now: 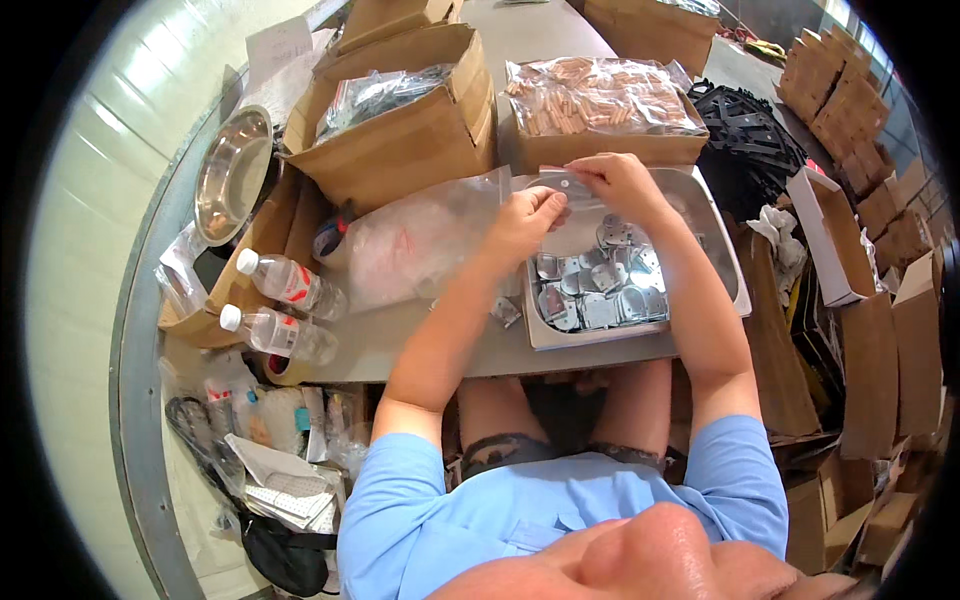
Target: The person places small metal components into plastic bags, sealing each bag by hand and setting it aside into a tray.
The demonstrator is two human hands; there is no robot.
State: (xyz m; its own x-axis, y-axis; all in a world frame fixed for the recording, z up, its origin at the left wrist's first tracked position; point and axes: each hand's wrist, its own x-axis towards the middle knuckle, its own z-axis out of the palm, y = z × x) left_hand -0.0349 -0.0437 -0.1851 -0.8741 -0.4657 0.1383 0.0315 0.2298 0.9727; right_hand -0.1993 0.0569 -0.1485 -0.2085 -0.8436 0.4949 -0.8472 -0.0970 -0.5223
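Above the far part of a pale tray (742, 290), my two hands are close together with a small clear plastic zip bag (566, 184) between them. My left hand (532, 216) pinches the bag's near left side, fingers curled. At the bag's upper right edge, the fingers of my right hand (625, 188) are closed on it. Whether anything lies inside the bag cannot be made out. Several shiny metal parts (600, 290) lie heaped in the near half of the tray. Beside the tray's left wall, a loose metal part (506, 311) rests on the table (430, 350).
Left of the tray lies a large clear bag (400, 245), with two plastic bottles (300, 288) further left. Behind stand a carton of bagged dark parts (400, 125) and a carton of bagged copper-coloured pieces (605, 150). Black parts (745, 135) and cartons (870, 350) crowd the right.
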